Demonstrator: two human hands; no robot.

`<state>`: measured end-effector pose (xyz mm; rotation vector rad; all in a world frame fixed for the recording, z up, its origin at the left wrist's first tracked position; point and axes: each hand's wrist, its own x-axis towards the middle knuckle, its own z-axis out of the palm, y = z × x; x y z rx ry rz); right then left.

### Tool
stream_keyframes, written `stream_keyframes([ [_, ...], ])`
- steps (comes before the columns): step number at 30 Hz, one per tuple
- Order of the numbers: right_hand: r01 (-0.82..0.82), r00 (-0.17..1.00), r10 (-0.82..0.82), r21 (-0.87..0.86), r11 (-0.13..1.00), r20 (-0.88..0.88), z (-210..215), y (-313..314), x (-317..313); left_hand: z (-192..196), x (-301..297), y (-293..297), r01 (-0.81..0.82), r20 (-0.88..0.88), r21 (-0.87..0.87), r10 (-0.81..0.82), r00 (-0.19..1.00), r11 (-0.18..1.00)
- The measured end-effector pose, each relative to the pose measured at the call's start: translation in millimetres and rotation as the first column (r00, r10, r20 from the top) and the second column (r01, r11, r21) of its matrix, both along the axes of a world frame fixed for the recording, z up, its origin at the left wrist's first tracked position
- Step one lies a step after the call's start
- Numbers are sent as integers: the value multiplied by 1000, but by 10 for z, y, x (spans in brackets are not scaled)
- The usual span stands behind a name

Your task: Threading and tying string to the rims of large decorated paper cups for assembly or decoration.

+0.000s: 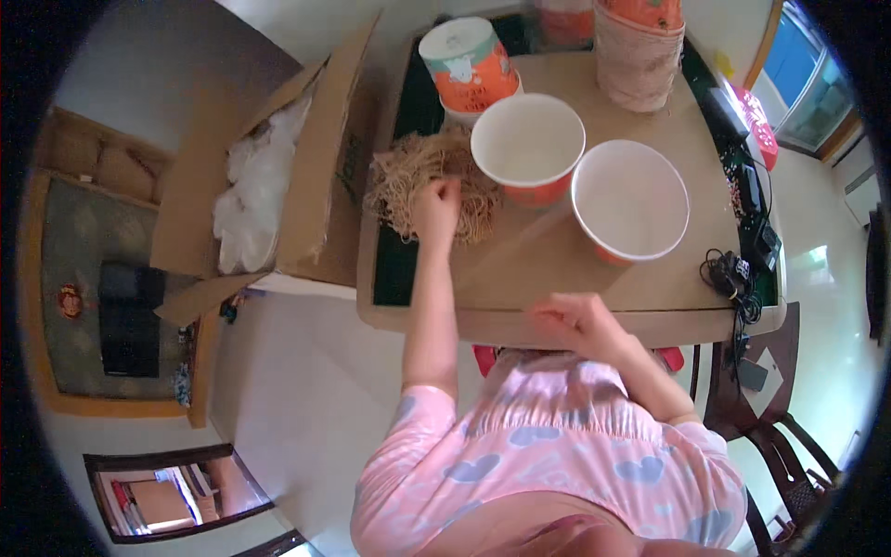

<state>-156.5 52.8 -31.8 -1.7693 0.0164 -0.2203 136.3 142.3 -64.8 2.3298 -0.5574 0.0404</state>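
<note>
My left hand (436,210) reaches into a loose heap of tan strings (399,190) at the table's left side, its fingers closed among them. Close by on the right stand two open paper tubs, white inside and orange outside. The first tub (527,139) is beside the strings, and the second tub (631,200) is a little nearer to me. Over the near table edge hovers my right hand (580,325), its fingers bent and smeared by motion. Whether it holds anything cannot be made out.
Behind the strings, an upside-down orange and green tub (469,65) rests on another. A wrapped stack of tubs (639,65) stands at the back. Left of the table (557,325), an open carton (320,176) holds white plastic bags (260,186). Black cables (733,277) lie along the right edge.
</note>
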Motion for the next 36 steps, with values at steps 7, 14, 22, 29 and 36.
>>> stream_keyframes([
  [7,75,996,-71,93,993,-47,-90,46,-141,331,-66,85,142,182,-428,-69,981,893],
  [14,182,983,-162,350,919,-86,-72,143,223,1298,-1014,606,296,143,-730,-285,948,616],
  [22,87,993,3,761,643,-116,-110,122,315,315,-1860,688,407,-254,-311,-487,836,859],
  [29,121,958,-285,892,436,10,285,-325,-179,80,-1740,957,349,-260,-74,-356,898,934],
  [36,359,931,-349,447,819,-107,338,-552,-512,178,-1650,937,464,-224,120,-432,874,877],
])
